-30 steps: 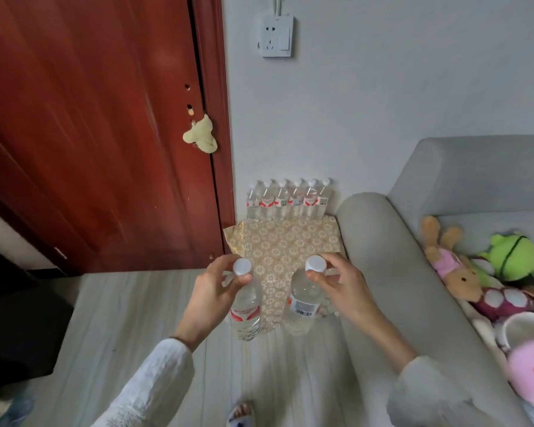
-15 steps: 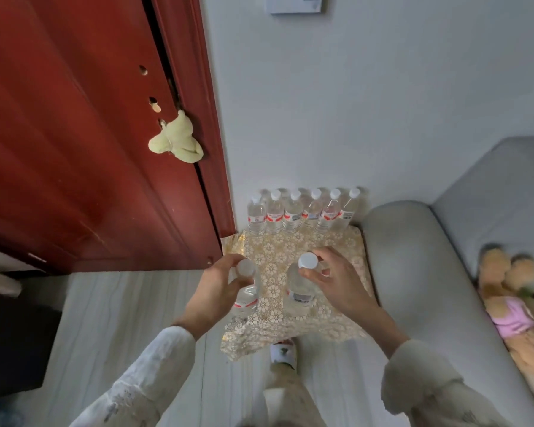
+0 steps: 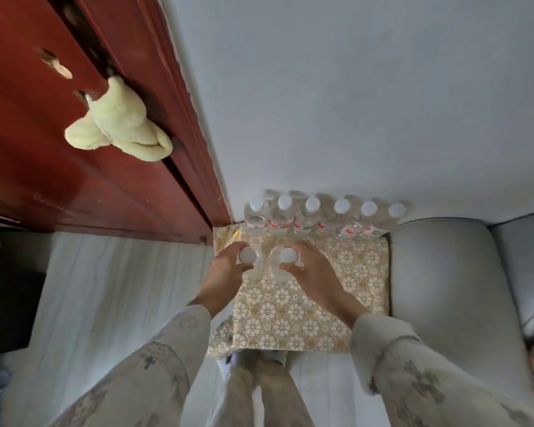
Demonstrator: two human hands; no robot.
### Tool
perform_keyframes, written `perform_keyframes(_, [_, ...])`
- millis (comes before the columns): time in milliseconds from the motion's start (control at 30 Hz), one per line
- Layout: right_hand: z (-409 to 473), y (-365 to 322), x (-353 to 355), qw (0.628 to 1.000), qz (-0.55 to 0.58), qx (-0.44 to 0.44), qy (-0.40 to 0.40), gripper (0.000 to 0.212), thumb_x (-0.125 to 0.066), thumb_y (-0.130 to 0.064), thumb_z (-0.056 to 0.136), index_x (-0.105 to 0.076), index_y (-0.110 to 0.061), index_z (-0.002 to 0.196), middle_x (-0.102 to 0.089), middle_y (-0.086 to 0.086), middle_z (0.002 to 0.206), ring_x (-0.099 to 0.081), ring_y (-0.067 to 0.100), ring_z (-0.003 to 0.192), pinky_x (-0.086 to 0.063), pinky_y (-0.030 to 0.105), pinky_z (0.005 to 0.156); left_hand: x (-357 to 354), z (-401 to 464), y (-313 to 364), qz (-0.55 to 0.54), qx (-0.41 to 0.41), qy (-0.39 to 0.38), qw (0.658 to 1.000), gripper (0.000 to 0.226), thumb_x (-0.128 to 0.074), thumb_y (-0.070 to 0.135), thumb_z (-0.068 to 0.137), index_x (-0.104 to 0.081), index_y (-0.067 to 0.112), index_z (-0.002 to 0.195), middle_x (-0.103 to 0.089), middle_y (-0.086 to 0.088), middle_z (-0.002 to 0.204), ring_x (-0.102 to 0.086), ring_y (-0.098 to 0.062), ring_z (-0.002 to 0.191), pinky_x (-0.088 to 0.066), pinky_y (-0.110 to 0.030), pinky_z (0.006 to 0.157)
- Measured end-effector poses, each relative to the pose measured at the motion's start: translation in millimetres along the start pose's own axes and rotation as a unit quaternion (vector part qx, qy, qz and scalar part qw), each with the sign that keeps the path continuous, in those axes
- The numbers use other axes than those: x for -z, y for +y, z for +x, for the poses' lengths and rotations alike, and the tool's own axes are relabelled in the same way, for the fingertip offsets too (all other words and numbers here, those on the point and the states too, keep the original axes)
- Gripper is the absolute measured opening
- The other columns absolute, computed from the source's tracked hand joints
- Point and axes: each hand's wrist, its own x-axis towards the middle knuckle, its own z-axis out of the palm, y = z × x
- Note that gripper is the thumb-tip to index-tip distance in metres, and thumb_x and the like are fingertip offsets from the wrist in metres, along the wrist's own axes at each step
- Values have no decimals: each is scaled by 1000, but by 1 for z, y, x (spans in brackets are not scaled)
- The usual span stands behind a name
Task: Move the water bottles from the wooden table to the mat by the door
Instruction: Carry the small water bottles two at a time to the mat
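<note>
A gold-and-white patterned mat point(image 3: 305, 306) lies on the floor between the red door and the grey sofa. Several clear water bottles with white caps and red labels point(image 3: 312, 217) stand in a row along the wall at the mat's far edge. My left hand point(image 3: 225, 272) grips the neck of one upright water bottle point(image 3: 248, 255). My right hand point(image 3: 312, 269) grips a second water bottle point(image 3: 279, 266) beside it. Both bottles are low over the mat's far left part, just in front of the row. Whether their bases touch the mat is hidden.
A red wooden door point(image 3: 59, 149) with a pale green cloth point(image 3: 121, 124) hanging from its handle stands at left. A grey sofa arm point(image 3: 444, 288) borders the mat on the right. My legs and a foot point(image 3: 259, 365) are at the mat's near edge. Pale floorboards point(image 3: 105, 288) spread left.
I have stepped closer and bent over the mat. Both hands have carried their bottles forward and down, from above the mat's near edge to just in front of the row.
</note>
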Motion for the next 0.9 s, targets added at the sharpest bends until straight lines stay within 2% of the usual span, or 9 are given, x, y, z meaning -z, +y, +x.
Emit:
perform_keyframes(133, [35, 10, -10, 1000, 4, -2, 4, 34, -58, -24, 85, -52, -10, 115, -54, 5, 117, -51, 20, 101, -40, 31, 81, -8, 36, -7, -21, 3, -10, 1000, 29, -58, 3, 82, -55, 11, 109, -56, -2, 95, -53, -19, 84, -41, -22, 64])
perform_keyframes(267, [53, 14, -13, 1000, 0, 3, 0, 30, -58, -24, 86, -52, -12, 113, -55, 6, 114, -53, 24, 101, -49, 42, 85, -13, 54, -10, -33, -5, -15, 999, 26, -56, 3, 83, -54, 12, 107, -56, -3, 96, -51, -16, 79, -40, -10, 55])
perform_keyframes(333, [62, 15, -12, 1000, 5, 1, 6, 30, -57, -22, 86, -51, -11, 113, -53, 5, 112, -52, 22, 97, -50, 46, 85, -15, 62, -10, -36, -10, -16, 999, 26, -56, 4, 83, -54, 12, 107, -56, -4, 101, -51, -17, 81, -38, -13, 56])
perform_keyframes(500, [70, 20, -15, 1000, 3, -7, 15, 26, -56, -18, 86, -52, -9, 110, -48, 0, 106, -51, 21, 93, -50, 46, 84, -19, 77, -5, -43, -10, -11, 999, 26, -56, 1, 82, -54, 8, 107, -58, -10, 107, -52, -21, 88, -42, -29, 72])
perform_keyframes(600, [71, 23, -18, 999, 34, -33, 16, 29, -56, -17, 85, -51, -11, 113, -48, 6, 113, -51, 23, 100, -49, 47, 89, -21, 79, -5, -43, -15, 6, 999, 29, -57, 3, 82, -53, 8, 111, -56, -10, 115, -51, -18, 94, -42, -28, 79])
perform_keyframes(700, [72, 21, -16, 996, 63, -65, 7, 38, -58, -19, 85, -48, -13, 121, -45, 9, 120, -46, 18, 104, -46, 46, 95, -25, 76, -5, -45, -14, 19, 999, 37, -58, 8, 83, -49, 9, 119, -51, -12, 126, -49, -20, 108, -39, -27, 91])
perform_keyframes(800, [64, 17, -13, 993, 74, -88, -15, 57, -60, -24, 85, -33, -16, 135, -40, 8, 136, -41, 14, 116, -34, 35, 107, -26, 65, 1, -45, 12, -5, 999, 53, -56, 12, 86, -33, 13, 134, -46, -9, 136, -43, -24, 124, -30, -26, 95])
perform_keyframes(833, [60, 15, -11, 993, 73, -91, -20, 63, -60, -25, 85, -28, -16, 138, -38, 7, 140, -39, 16, 123, -28, 29, 105, -24, 61, 2, -43, 23, -15, 999, 58, -55, 13, 86, -28, 14, 137, -44, -8, 138, -41, -24, 126, -30, -28, 98])
perform_keyframes(900, [50, 11, -7, 993, 78, -87, -7, 66, -60, -24, 84, -25, -18, 140, -37, 4, 142, -36, 17, 129, -26, 27, 100, -21, 53, 1, -35, 42, -22, 998, 62, -55, 13, 86, -23, 14, 139, -42, -10, 141, -39, -26, 129, -31, -37, 106])
